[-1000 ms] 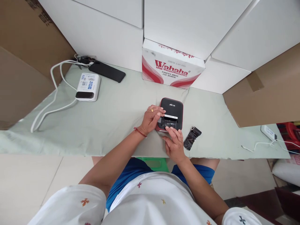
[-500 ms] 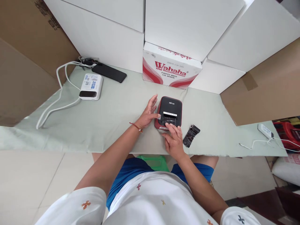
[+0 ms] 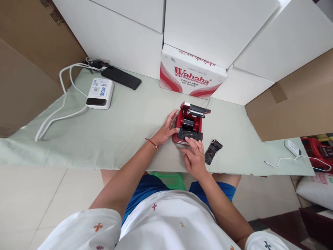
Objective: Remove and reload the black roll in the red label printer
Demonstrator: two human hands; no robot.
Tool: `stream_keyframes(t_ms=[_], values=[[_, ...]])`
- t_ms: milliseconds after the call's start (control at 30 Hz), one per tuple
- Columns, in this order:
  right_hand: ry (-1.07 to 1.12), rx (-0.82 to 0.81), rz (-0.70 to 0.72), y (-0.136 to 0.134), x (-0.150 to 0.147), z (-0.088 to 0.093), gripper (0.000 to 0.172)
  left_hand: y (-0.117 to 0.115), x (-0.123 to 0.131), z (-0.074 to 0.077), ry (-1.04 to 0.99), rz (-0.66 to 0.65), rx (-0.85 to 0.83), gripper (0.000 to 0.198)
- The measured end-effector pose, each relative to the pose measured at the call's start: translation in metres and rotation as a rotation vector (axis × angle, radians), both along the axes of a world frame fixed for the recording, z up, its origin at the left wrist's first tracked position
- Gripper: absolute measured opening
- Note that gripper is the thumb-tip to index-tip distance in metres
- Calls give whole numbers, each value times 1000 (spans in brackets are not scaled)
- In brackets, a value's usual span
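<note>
A small red and black printer (image 3: pixel 179 139) stands on the table before me, its lid (image 3: pixel 199 110) raised. Inside the red bay lies a black roll (image 3: pixel 188 123), and a black strip (image 3: pixel 191 134) crosses the front edge. My left hand (image 3: pixel 167 130) rests against the printer's left side, fingers stretched out and thumb on the front left corner. With fingertips on the strip at the front, my right hand (image 3: pixel 194 154) has its thumb held apart below. Just right of it lies a crumpled black roll (image 3: pixel 213 151) with a pale core.
A Wahaba-style red and white carton, marked Wahaha (image 3: pixel 192 74), stands behind the printer. At left are a white device (image 3: pixel 100 93) with cables and a black phone (image 3: pixel 121 77). Cardboard walls (image 3: pixel 291 97) flank the table; a white plug-like device (image 3: pixel 292 147) sits far right.
The printer's lid has swung up and back, exposing the red bay and the black roll inside. Both hands have stayed at nearly the same places on the printer.
</note>
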State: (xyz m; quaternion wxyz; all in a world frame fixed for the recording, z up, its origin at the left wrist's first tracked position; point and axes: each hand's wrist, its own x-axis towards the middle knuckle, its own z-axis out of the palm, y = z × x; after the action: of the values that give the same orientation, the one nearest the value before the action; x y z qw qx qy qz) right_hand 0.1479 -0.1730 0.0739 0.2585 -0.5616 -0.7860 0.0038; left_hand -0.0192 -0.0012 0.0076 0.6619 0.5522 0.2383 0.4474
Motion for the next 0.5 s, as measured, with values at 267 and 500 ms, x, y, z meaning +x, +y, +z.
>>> stream_keyframes(t_ms=[267, 500], values=[[535, -190, -148, 40, 34, 66, 34, -1, 3, 1, -60, -9, -17, 88], [-185, -509, -200, 144, 23, 82, 33, -2, 3, 3, -84, -22, -45, 86]])
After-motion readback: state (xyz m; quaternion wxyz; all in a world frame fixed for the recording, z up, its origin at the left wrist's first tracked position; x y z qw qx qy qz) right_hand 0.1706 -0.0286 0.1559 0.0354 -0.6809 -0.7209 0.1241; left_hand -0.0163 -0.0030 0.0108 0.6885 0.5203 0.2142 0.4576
